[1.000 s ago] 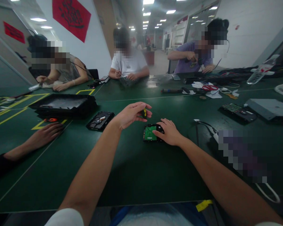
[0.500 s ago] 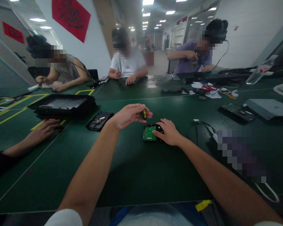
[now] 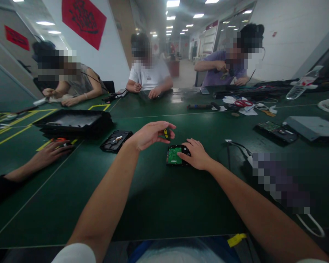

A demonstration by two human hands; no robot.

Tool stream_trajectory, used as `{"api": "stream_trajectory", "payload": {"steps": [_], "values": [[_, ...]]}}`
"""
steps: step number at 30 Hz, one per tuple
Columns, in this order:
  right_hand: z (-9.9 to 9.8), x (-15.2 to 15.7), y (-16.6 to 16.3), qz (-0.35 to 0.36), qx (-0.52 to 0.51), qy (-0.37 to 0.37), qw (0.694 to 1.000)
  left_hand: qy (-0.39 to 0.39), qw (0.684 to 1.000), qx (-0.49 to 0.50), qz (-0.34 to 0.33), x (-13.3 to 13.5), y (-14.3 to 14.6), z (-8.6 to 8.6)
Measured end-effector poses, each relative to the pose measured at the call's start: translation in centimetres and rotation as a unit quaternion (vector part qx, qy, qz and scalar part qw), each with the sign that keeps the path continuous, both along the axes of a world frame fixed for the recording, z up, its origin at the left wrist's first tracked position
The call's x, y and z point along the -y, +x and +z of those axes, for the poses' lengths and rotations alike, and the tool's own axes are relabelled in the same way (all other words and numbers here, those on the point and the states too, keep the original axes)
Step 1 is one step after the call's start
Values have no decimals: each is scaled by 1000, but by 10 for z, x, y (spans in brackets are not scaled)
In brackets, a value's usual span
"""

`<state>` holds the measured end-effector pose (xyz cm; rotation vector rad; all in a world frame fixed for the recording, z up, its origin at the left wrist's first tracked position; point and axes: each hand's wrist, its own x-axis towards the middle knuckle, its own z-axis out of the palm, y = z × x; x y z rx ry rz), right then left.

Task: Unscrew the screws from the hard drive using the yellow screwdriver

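— Large things first, by size?

— Green table (image 3: 153, 213), spanning the whole foreground; black tray (image 3: 76, 122) toward the left; grey box (image 3: 314, 126) toward the right; both well apart from the hands.

— Noted; state of the hands?

— Right hand (image 3: 199, 155) laid over the right end of a hard drive (image 3: 174, 156), thumb down on the green circuit board, remaining fingers stretched to the far edge; firm grip or mere resting contact, not determinable; left hand (image 3: 150, 136) raised just beyond the drive, pinching a small yellow-and-black tool (image 3: 166, 134) between thumb and fingers.

— And the drive, relative to those fingers?

— Flat on the table, board side up; partly covered by the right thumb and palm; just below and nearer than the left fingertips; tool roughly upright above the far edge, lower end too dark to make out, contact with the drive unreadable.

— Against the frame half a second ago?

— At the left, co-worker's hand (image 3: 51, 152) lowered a little, with more of an orange item (image 3: 59, 140) exposed; right hand and drive unchanged in place; tool shifted slightly toward the left palm, yellow marking turned; left pinch maintained.
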<state>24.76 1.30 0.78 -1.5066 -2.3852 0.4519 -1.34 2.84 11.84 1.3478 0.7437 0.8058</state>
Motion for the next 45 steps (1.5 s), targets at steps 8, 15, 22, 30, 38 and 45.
{"api": "stream_trajectory", "payload": {"steps": [8, 15, 22, 30, 38, 45], "values": [[-1, 0, 0, -6, 4, 7, 1000, 1, 1000, 2, 23, 6, 4, 3], [0, 0, 0, -2, 8, 13, 1000, 36, 999, -17, 18, 5, 6, 3], [0, 0, -1, -1, 14, 16, 1000, 64, 996, -37, 45, 6, 9, 5], [-1, 0, 0, 2, 6, 15, 1000, 44, 996, -7, 75, 3, 10, 0], [0, -1, 0, 1, 8, 6, 1000, 57, 996, -9, 63, 2, 12, -3], [-2, -1, 0, 2, 8, 10, 1000, 69, 996, -32, 44, 2, 7, 0]]}}
